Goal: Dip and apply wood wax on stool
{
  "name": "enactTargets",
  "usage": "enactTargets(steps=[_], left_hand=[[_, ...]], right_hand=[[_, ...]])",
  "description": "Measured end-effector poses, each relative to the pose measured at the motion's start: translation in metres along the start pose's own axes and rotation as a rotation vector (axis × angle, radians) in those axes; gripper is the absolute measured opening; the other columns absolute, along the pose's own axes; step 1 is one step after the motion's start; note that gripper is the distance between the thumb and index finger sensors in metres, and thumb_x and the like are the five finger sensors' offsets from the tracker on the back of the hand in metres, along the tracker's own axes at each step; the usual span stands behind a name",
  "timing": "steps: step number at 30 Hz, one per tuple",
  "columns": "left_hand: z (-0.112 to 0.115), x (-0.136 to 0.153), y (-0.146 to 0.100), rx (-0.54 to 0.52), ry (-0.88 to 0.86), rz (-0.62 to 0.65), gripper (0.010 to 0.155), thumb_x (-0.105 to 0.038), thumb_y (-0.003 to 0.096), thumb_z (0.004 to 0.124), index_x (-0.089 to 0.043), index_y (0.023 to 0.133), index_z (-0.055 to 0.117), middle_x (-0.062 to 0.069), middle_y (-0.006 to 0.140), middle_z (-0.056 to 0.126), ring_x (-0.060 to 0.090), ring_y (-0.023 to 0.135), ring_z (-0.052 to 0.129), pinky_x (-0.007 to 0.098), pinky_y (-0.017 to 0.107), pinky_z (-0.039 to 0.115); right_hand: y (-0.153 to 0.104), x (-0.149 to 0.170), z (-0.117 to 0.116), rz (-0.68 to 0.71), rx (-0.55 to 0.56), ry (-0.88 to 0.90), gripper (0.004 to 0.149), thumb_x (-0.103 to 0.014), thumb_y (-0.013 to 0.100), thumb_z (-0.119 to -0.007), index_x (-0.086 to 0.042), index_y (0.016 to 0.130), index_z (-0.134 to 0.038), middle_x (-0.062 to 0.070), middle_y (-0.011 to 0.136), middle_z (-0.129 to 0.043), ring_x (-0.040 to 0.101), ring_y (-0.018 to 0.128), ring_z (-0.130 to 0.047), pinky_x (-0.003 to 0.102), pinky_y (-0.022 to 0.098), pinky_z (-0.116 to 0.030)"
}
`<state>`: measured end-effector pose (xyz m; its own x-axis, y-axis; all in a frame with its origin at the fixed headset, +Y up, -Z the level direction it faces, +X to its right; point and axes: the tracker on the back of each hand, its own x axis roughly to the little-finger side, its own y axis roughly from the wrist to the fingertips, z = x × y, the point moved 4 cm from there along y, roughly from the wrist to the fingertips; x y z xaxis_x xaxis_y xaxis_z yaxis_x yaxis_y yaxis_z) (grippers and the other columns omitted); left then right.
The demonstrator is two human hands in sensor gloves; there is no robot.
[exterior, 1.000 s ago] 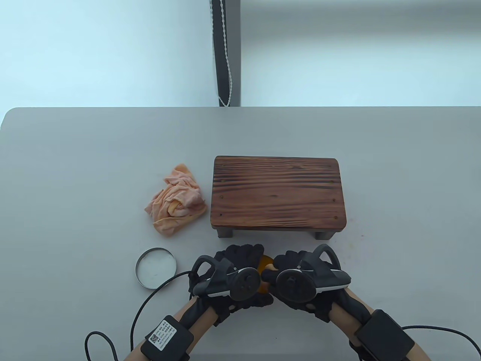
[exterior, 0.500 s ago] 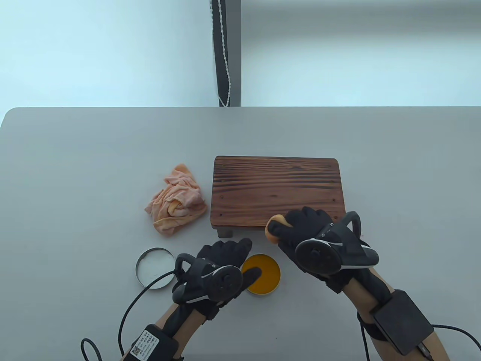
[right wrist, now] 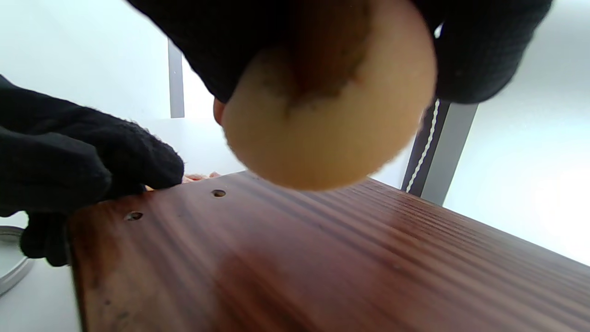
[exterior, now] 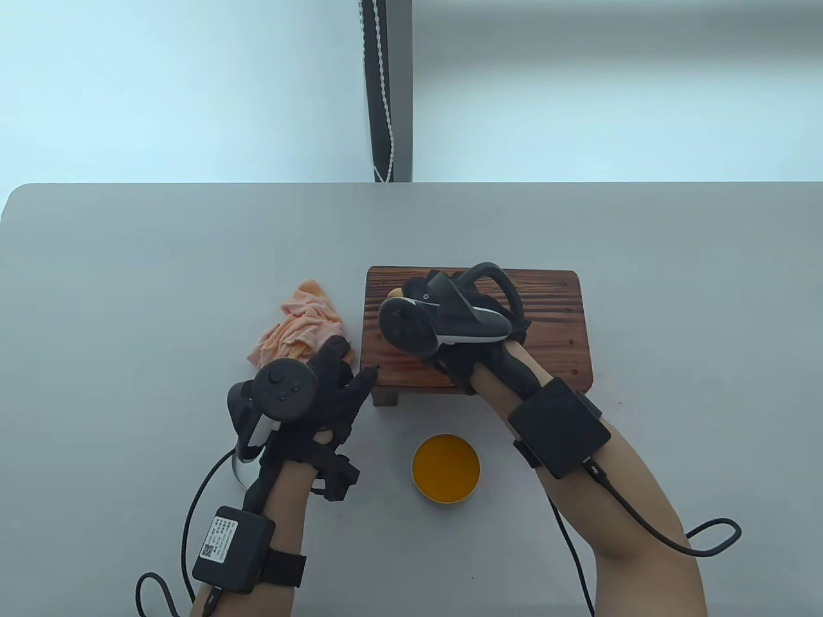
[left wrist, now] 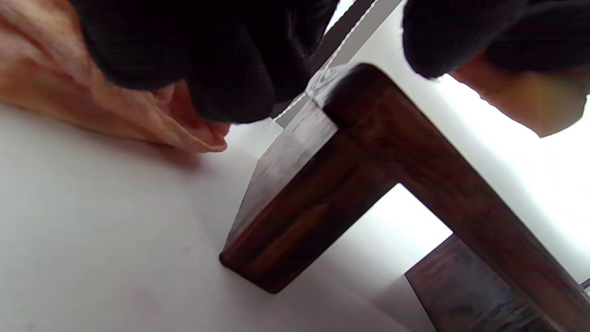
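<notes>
The dark wooden stool (exterior: pixel 546 334) stands mid-table. My right hand (exterior: pixel 411 295) is over its left part and grips a round yellow sponge (exterior: pixel 397 294). In the right wrist view the sponge (right wrist: pixel 332 129), smeared brown, hangs close over the stool top (right wrist: pixel 322 267); I cannot tell if it touches. My left hand (exterior: pixel 337 366) is open with fingers spread at the stool's front-left corner, thumb against the edge; its fingers (right wrist: pixel 92 161) show by that edge. The open tin of orange wax (exterior: pixel 446 468) sits in front of the stool.
A crumpled orange cloth (exterior: pixel 296 324) lies left of the stool, partly under my left fingers; it also shows in the left wrist view (left wrist: pixel 69 92) beside the stool leg (left wrist: pixel 295 221). The tin's lid (exterior: pixel 240 474) peeks out under my left wrist. Cables trail at the front edge.
My right hand lifted the sponge from the tin and carried it onto the stool's left part. My left hand let go of the tin and moved up to the stool's front-left corner.
</notes>
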<state>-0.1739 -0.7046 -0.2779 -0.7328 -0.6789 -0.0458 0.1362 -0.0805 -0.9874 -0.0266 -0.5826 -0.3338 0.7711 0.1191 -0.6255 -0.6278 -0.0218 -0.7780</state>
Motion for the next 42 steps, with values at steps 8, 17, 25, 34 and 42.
enactTargets(steps=[8, 17, 25, 34, 42], left_hand=[[0.011, -0.001, 0.008, 0.016, -0.067, -0.017, 0.084, -0.05, 0.0577, 0.078, 0.0, 0.119, 0.047, 0.029, 0.093, 0.087, 0.04, 0.066, 0.098, 0.063, 0.049, 0.083], [0.016, 0.0, 0.008, 0.066, -0.121, -0.028, 0.087, -0.048, 0.0581, 0.077, 0.006, 0.118, 0.046, 0.028, 0.09, 0.086, 0.041, 0.065, 0.096, 0.065, 0.05, 0.081], [0.016, 0.001, 0.009, 0.073, -0.128, -0.028, 0.086, -0.049, 0.0583, 0.077, 0.007, 0.117, 0.047, 0.027, 0.089, 0.087, 0.04, 0.064, 0.096, 0.066, 0.05, 0.081], [0.017, 0.001, 0.009, 0.077, -0.131, -0.033, 0.087, -0.048, 0.0582, 0.077, 0.008, 0.117, 0.047, 0.027, 0.088, 0.086, 0.041, 0.065, 0.096, 0.066, 0.05, 0.081], [0.016, 0.002, 0.01, 0.084, -0.144, -0.035, 0.087, -0.049, 0.0583, 0.077, 0.007, 0.117, 0.047, 0.026, 0.088, 0.087, 0.041, 0.065, 0.096, 0.066, 0.051, 0.08]], right_hand=[[0.038, -0.01, -0.022, 0.006, -0.038, -0.051, 0.042, -0.025, 0.05, -0.09, -0.02, 0.091, -0.089, 0.022, 0.078, -0.098, 0.039, 0.064, -0.104, 0.066, 0.054, -0.083], [0.053, -0.014, -0.036, -0.015, -0.001, -0.06, 0.041, -0.026, 0.046, -0.097, -0.02, 0.086, -0.093, 0.021, 0.071, -0.101, 0.037, 0.057, -0.106, 0.065, 0.051, -0.086], [0.063, 0.002, -0.039, -0.069, 0.0, -0.139, 0.04, -0.025, 0.047, -0.096, -0.018, 0.086, -0.093, 0.023, 0.069, -0.101, 0.037, 0.053, -0.107, 0.064, 0.049, -0.087], [0.056, -0.009, -0.037, -0.04, 0.019, -0.095, 0.038, -0.024, 0.047, -0.097, -0.019, 0.084, -0.095, 0.023, 0.067, -0.101, 0.037, 0.052, -0.106, 0.063, 0.049, -0.087], [0.047, -0.008, -0.037, -0.053, -0.05, -0.171, 0.039, -0.023, 0.046, -0.097, -0.014, 0.084, -0.094, 0.024, 0.066, -0.101, 0.038, 0.051, -0.106, 0.064, 0.048, -0.087]])
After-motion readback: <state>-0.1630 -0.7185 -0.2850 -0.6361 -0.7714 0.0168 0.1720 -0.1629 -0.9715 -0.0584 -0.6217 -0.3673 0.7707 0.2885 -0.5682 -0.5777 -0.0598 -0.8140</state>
